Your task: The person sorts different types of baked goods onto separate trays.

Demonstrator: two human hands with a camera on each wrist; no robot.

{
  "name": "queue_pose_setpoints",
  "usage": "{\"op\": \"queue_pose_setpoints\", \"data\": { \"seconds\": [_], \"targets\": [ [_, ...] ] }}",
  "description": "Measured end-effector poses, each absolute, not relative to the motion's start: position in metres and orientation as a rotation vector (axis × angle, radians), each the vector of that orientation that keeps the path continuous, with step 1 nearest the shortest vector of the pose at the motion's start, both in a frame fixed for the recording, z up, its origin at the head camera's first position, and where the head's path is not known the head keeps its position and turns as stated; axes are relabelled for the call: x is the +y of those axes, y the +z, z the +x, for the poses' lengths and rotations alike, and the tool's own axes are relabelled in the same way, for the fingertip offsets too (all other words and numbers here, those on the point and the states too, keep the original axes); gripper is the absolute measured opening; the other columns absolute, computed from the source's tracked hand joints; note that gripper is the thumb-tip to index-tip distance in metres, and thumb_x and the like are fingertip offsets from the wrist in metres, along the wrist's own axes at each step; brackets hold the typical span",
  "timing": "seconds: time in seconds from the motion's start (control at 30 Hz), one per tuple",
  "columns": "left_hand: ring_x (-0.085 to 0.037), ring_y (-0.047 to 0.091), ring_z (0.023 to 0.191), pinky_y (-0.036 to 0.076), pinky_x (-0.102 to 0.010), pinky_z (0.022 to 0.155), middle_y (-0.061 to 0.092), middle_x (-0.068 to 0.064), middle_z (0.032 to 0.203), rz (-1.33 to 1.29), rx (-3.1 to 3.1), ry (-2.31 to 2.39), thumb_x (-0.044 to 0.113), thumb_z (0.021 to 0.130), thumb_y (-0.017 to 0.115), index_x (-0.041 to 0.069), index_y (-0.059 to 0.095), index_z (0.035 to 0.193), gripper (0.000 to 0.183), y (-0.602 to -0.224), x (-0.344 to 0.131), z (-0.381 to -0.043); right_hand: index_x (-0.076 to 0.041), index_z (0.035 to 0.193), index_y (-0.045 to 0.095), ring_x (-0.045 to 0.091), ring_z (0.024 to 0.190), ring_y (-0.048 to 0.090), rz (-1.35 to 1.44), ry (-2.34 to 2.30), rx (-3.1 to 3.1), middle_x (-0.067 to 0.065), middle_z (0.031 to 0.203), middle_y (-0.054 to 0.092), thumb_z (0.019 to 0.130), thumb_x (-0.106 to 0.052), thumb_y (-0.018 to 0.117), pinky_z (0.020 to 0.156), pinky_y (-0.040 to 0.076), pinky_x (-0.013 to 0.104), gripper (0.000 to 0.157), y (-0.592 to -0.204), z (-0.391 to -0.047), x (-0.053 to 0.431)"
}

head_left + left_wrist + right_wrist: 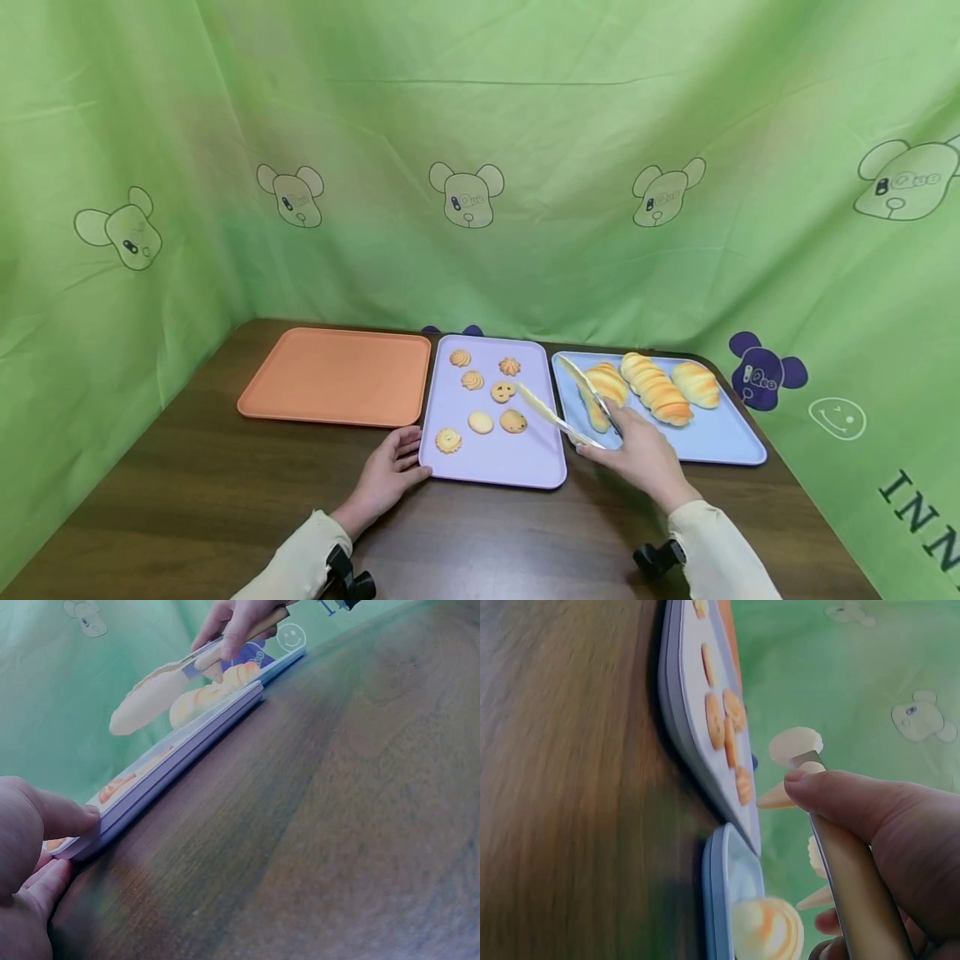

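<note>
My left hand grips the near left corner of a lavender tray, thumb at the front rim, fingers along the side. Several cookies lie on this tray, among them a cookie with holes, a smooth oval one and a spotted one. My right hand holds a pair of tongs with pale, broad tips. Their arms are spread apart, one reaching over the lavender tray near the cookies, the other over a bread roll on the blue tray. Nothing is between the tips.
Two more bread rolls, a long ridged one and a shorter one, lie on the blue tray. An orange tray stands at the left on the brown wooden table. Behind hangs a green curtain with mouse-head prints.
</note>
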State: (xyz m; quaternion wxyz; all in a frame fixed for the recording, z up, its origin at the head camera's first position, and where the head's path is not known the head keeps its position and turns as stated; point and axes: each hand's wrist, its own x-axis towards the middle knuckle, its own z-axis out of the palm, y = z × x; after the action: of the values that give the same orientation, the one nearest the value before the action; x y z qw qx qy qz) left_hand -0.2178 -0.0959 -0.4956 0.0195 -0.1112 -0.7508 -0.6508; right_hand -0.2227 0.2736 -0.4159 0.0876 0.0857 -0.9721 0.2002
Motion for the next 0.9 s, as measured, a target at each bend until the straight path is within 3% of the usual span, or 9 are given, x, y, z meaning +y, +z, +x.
{"op": "queue_pose_setpoints", "data": {
  "seconds": [0.4,0.63,0.9],
  "targets": [
    [-0.047,0.051,0.124,0.052,-0.043,0.1,0.052,-0.034,0.133,-0.341,-2.311,-2.032,-0.013,0.081,0.073,-0.014,0.047,0.131,0.057,-0.494,-0.095,-0.217,0.008,0.144,0.045,0.051,0.119,0.053,0.319,0.633,-2.903,0.035,0.134,0.052,0.08,-0.044,0.081,0.094,0.048,0.063,0.089,-0.416,-0.243,0.244],
    [-0.047,0.051,0.124,0.052,-0.043,0.1,0.052,-0.034,0.133,-0.342,-2.314,-2.029,-0.013,0.081,0.073,-0.015,0.047,0.131,0.057,-0.493,-0.094,-0.216,0.007,0.143,0.046,0.049,0.126,0.049,0.337,0.649,-2.929,0.032,0.139,0.05,0.082,-0.043,0.079,0.101,0.045,0.061,0.087,-0.415,-0.255,0.228],
    [-0.045,0.051,0.124,0.052,-0.043,0.1,0.052,-0.032,0.134,-0.318,-2.31,-2.035,-0.012,0.081,0.074,-0.013,0.048,0.132,0.058,-0.494,-0.094,-0.216,0.006,0.144,0.046,0.046,0.12,0.054,0.357,0.654,-2.966,0.032,0.133,0.055,0.081,-0.044,0.079,0.098,0.048,0.057,0.087,-0.416,-0.27,0.212]
  ]
}}
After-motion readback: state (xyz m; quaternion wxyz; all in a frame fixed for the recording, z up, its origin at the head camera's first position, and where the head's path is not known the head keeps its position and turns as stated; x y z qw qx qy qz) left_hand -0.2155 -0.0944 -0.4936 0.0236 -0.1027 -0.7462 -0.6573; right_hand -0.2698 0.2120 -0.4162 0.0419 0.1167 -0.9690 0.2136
